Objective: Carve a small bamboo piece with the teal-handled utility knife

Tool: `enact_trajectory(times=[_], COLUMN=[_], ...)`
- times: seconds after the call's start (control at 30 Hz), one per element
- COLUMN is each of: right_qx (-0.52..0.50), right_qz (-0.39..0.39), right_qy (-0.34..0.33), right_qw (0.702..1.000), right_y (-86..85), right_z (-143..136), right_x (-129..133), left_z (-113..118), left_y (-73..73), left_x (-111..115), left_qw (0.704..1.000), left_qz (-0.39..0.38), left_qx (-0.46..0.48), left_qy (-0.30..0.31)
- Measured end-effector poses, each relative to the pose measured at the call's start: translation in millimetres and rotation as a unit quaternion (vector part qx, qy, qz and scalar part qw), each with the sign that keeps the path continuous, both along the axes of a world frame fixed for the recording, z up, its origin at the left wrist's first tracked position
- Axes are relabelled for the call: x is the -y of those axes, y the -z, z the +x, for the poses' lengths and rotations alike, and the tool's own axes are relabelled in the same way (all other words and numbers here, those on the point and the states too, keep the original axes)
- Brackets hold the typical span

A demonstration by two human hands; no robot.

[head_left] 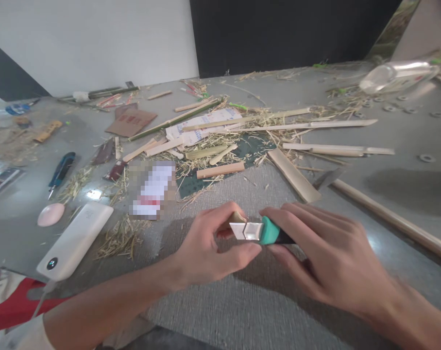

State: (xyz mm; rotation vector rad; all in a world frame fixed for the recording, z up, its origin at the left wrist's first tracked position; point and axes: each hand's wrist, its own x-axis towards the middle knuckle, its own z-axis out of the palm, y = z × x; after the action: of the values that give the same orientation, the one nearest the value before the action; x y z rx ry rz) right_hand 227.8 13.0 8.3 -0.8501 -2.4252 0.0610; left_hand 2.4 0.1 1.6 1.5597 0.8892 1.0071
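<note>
My right hand is closed around a utility knife with a green and black handle. Its wide metal blade points left, toward my left hand. The fingers of my left hand curl behind the blade, holding a small bamboo piece that the blade partly hides. My left thumb tip lies just below the blade. Both hands are above a grey textured mat. Beyond them lie a short reddish wood strip and a flat bamboo slat.
Bamboo strips and shavings spread across the table. On the left are a white power bank, a pink oval object and a screwdriver. A bamboo rod lies at right, with a clear bottle behind.
</note>
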Motion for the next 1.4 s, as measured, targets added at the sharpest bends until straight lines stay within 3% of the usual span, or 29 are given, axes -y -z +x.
enact_trajectory(times=[0.4, 0.67, 0.93, 1.4], right_qx=[0.006, 0.017, 0.006, 0.014], right_qz=[0.004, 0.003, -0.018, -0.009], right_qy=[-0.006, 0.034, -0.005, -0.025], right_qw=[1.0, 0.999, 1.0, 1.0], right_y=[-1.2, 1.3, 0.1, -0.6], right_z=[-1, 2, 0, 0], right_x=[1, -2, -1, 1], left_z=[-3, 0, -2, -2], left_y=[6.0, 7.3, 8.2, 8.4], left_x=[-1, 0, -1, -2], left_qw=[1.0, 0.989, 0.995, 0.987], left_qz=[-0.001, 0.124, 0.04, 0.119], left_qx=[-0.024, -0.047, -0.075, -0.086], left_qy=[-0.014, -0.072, -0.05, -0.066])
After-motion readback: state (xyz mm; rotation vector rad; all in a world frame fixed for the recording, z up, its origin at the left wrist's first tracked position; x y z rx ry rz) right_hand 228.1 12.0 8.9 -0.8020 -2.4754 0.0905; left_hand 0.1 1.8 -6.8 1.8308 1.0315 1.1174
